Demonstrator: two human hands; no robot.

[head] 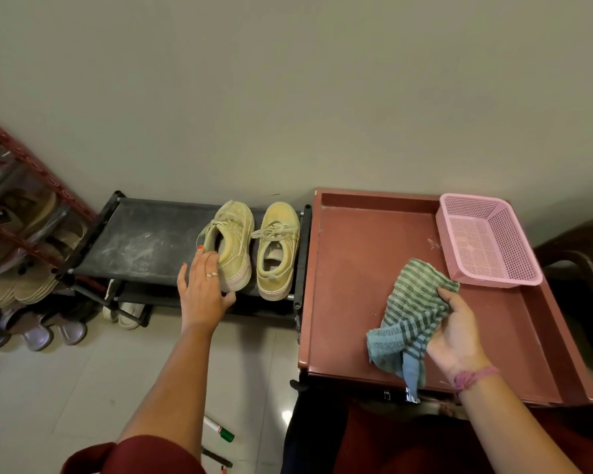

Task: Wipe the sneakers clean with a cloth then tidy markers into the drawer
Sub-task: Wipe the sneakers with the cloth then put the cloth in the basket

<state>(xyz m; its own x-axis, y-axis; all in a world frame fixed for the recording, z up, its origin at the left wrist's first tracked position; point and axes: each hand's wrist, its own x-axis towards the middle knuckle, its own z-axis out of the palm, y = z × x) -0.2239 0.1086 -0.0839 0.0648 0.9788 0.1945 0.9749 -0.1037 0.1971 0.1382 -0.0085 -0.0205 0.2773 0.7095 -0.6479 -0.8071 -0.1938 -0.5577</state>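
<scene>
Two pale yellow sneakers stand side by side on a low black shoe rack (141, 241). My left hand (202, 289) reaches to the heel of the left sneaker (235, 241), fingers spread, thumb under the sole edge. The right sneaker (278, 251) stands untouched. My right hand (456, 330) grips a green-striped cloth (408, 313) above the red tray-like top (353, 268) of a cabinet. A green-capped marker (218, 429) and two more markers (216, 456) lie on the floor by my left arm.
A pink mesh basket (486, 241) sits at the tray's far right corner. A red-framed rack (21, 213) full of sandals stands at the left, with slippers (48, 333) on the tiled floor. A dark chair (582, 268) is at the right edge.
</scene>
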